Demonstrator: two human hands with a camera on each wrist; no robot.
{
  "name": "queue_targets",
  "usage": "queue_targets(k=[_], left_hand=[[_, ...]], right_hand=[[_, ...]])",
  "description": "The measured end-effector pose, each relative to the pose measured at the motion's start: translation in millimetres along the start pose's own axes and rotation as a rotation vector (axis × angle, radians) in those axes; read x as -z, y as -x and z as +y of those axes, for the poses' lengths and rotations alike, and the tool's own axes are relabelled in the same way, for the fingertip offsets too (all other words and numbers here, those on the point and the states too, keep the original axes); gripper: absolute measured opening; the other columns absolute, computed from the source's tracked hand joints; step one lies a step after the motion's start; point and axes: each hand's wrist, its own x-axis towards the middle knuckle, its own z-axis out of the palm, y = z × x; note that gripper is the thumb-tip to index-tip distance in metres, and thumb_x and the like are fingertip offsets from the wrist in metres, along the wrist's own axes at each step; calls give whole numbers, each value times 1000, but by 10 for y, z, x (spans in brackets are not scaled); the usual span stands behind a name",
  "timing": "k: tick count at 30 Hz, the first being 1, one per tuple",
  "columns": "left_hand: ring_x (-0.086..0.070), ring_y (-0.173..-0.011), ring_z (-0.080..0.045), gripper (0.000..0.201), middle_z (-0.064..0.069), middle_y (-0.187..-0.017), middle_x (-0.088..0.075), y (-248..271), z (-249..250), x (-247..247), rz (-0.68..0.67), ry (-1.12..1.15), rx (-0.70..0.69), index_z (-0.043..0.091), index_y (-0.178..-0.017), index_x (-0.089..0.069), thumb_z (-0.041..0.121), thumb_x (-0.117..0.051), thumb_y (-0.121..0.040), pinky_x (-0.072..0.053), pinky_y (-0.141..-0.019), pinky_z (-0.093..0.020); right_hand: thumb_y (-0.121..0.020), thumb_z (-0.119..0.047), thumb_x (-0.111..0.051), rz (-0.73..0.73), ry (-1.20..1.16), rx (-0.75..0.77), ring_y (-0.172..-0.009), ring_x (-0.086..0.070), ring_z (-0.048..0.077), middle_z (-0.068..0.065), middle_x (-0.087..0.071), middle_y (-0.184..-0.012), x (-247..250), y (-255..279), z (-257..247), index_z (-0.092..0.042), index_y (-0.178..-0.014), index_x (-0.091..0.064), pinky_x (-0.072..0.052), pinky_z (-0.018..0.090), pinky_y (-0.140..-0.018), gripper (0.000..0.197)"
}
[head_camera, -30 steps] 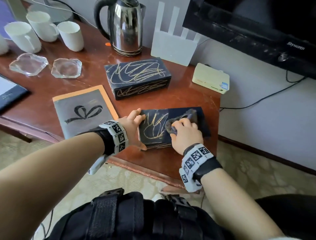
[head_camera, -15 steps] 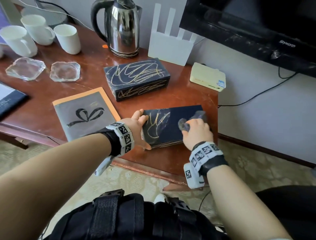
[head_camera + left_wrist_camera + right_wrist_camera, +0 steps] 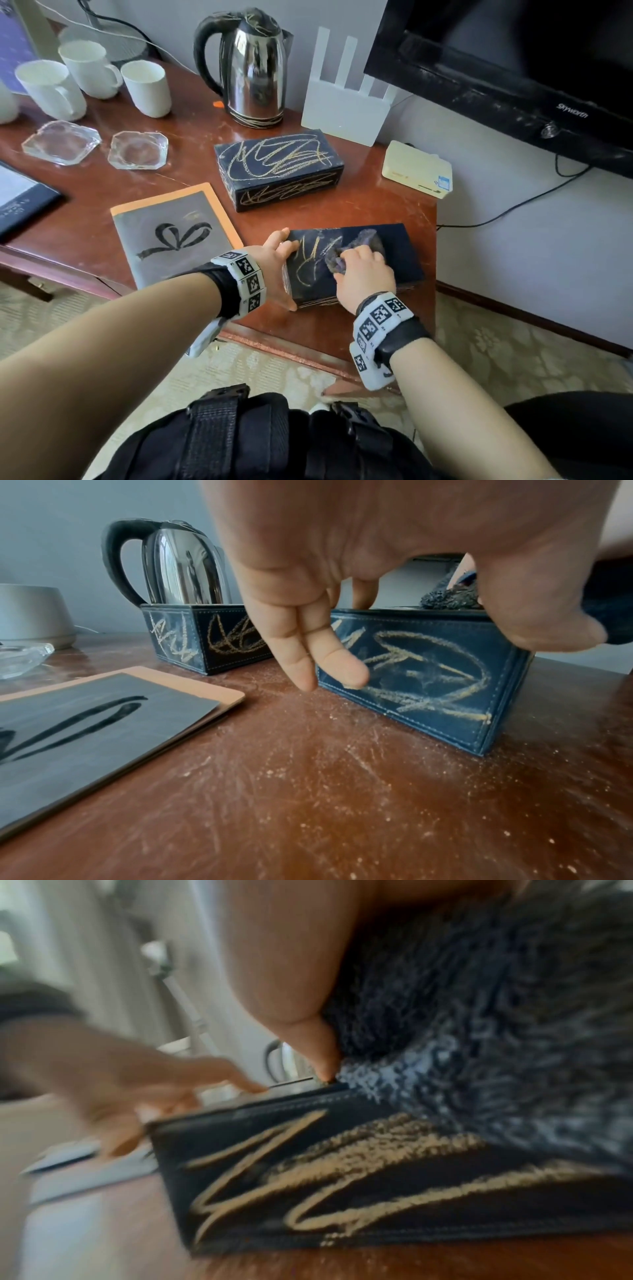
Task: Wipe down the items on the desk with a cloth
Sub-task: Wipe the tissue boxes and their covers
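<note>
1. Near the front right corner of the table [image 3: 342, 329], we see a dark box [image 3: 404, 253] scribbled with yellow chalk-like marks, lying flat on the wood.
2. We see the right hand [image 3: 363, 274] on top of this box with its fingers curled around a bunched dark grey cloth [image 3: 356, 246], pressing it against the lid.
3. We see the left hand [image 3: 270, 263] bracing the box's left end: its thumb lies along the near corner and its straight fingers [image 3: 329, 666] rest against the end face and upper edge, so it steadies rather than grasps.
4. From the left wrist view we note yellow scribbles on that end face and pale dust scattered over the wood just in front of it.
5. We find the right wrist view blurred; it shows the cloth against the lid and more yellow marks on the near side.
6. Behind, we see a second scribbled box [image 3: 277, 168], apart from the first, and beyond it a steel kettle [image 3: 253, 68] with similar marks.
7. To the left lies a grey card with a black bow drawing [image 3: 174, 236] on an orange sheet.
8. Farther left stand white cups [image 3: 145, 87] and two glass ashtrays [image 3: 137, 150].
</note>
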Motion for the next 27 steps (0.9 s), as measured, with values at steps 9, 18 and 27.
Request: queue_targets(k=[9, 18, 27], left_hand=[[-43, -127, -24, 115, 4, -154, 15, 40, -5, 14, 6, -42, -49, 24, -149, 5, 63, -67, -68, -39, -103, -38], [-55, -112, -25, 118, 6, -154, 9, 23, -58, 5, 35, 21, -54, 24, -148, 4, 59, -73, -66, -44, -95, -35], [-48, -122, -23, 132, 3, -155, 7, -4, -73, -35, 80, 77, -63, 23, -145, 22, 60, -75, -62, -40, -100, -33]], right_hand=[[-89, -26, -57, -305, -159, 477, -109, -52, 25, 7, -55, -115, 261, 90, -101, -14, -110, -64, -45, 40, -90, 26], [-94, -31, -48, -18, 36, 227, -122, -35, 28, 3, -42, -131, -46, -26, -201, -23, -128, -49, -34, 40, -97, 35], [-87, -27, -52, -228, -214, 341, -100, -55, 25, 7, -59, -105, 281, -236, 52, -14, -98, -69, -43, 28, -86, 24]])
